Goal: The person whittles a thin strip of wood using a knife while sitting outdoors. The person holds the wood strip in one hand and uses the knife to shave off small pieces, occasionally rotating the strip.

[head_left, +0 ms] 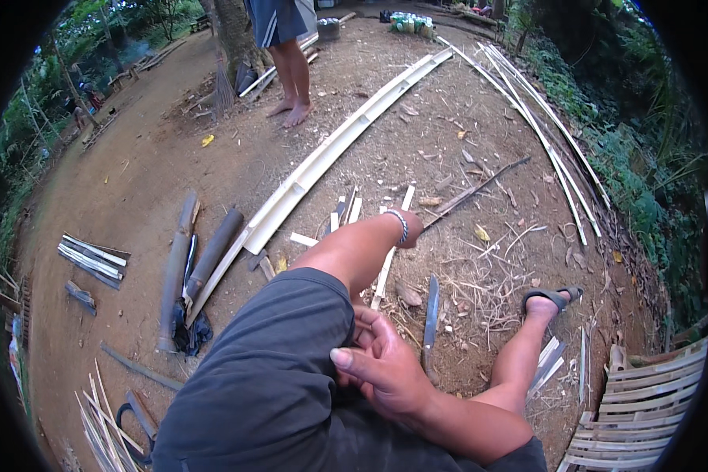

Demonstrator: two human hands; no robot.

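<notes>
My right hand (381,366) is in front of my lap, fingers loosely curled and thumb pointing left. Whatever it may hold is hidden. A pale bamboo strip (393,256) has its near end close to these fingers. Just right of the hand a knife (431,318) with a long blade lies on the dirt, handle toward me. My left forearm, with a braided bracelet (403,226), reaches forward over the ground. My left hand (414,230) is foreshortened and its fingers do not show. A thin dark stick (476,193) runs from beside it; a grip on it cannot be made out.
A long split bamboo (330,153) stretches away ahead. Dark bamboo lengths (212,252) and bundled strips (93,259) lie left. Shavings (499,295) surround my sandalled right foot (551,301). Long poles (543,134) lie right, near a slatted bamboo rack (641,405). Another person (287,71) stands ahead.
</notes>
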